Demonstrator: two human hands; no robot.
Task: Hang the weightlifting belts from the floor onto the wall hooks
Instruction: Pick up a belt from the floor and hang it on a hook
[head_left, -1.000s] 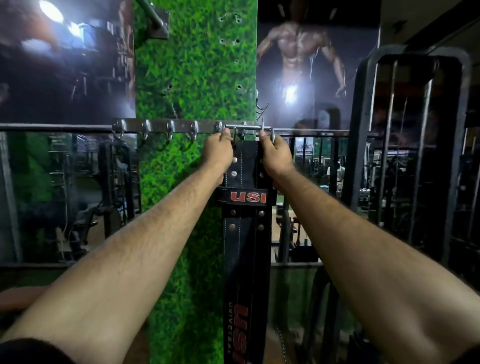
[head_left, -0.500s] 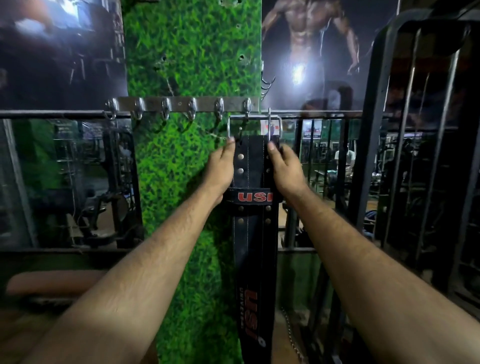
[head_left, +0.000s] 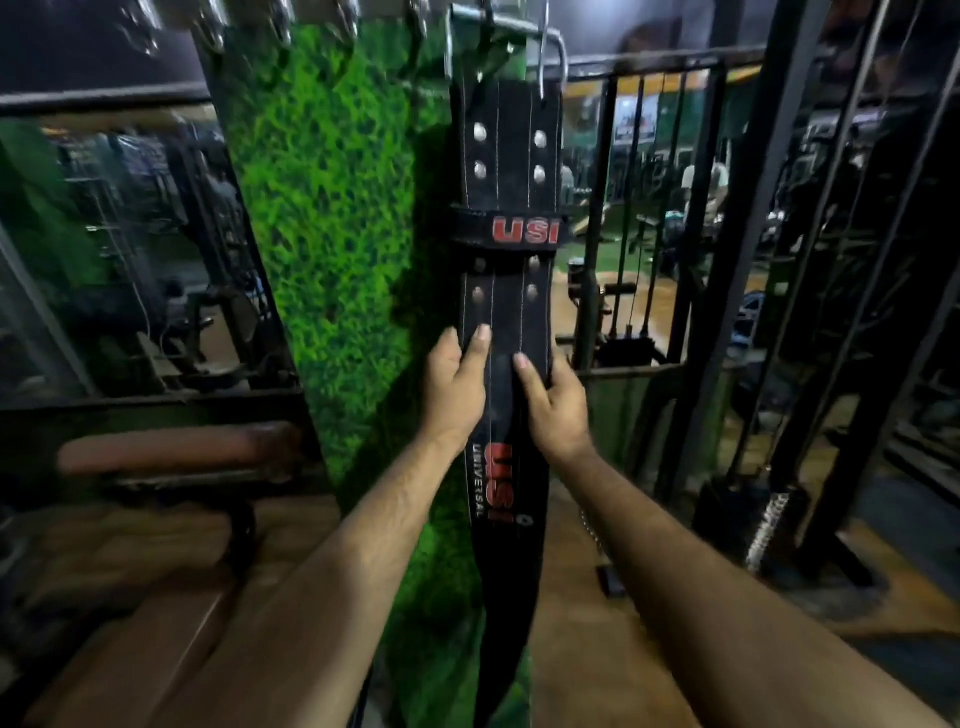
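A black leather weightlifting belt (head_left: 511, 171) with red USI lettering hangs straight down against the green turf wall panel (head_left: 332, 208). Its metal buckle (head_left: 506, 31) is caught over a hook on the steel hook rail (head_left: 280, 15) at the top edge. My left hand (head_left: 454, 387) rests on the belt's left edge and my right hand (head_left: 553, 402) on its right edge, midway down, fingers lying flat on the leather. The belt's lower end tapers and runs out of view below my arms.
Several bare hooks (head_left: 215, 31) line the rail to the left. A padded bench (head_left: 176, 457) stands low at the left before a mirror. A black railing (head_left: 649, 208) and a cable machine frame (head_left: 810, 260) stand at the right, with a brown floor below.
Both hands have slid down the hanging belt from the buckle at the hook to its middle. The camera has tilted downward, so the hook rail sits at the top edge.
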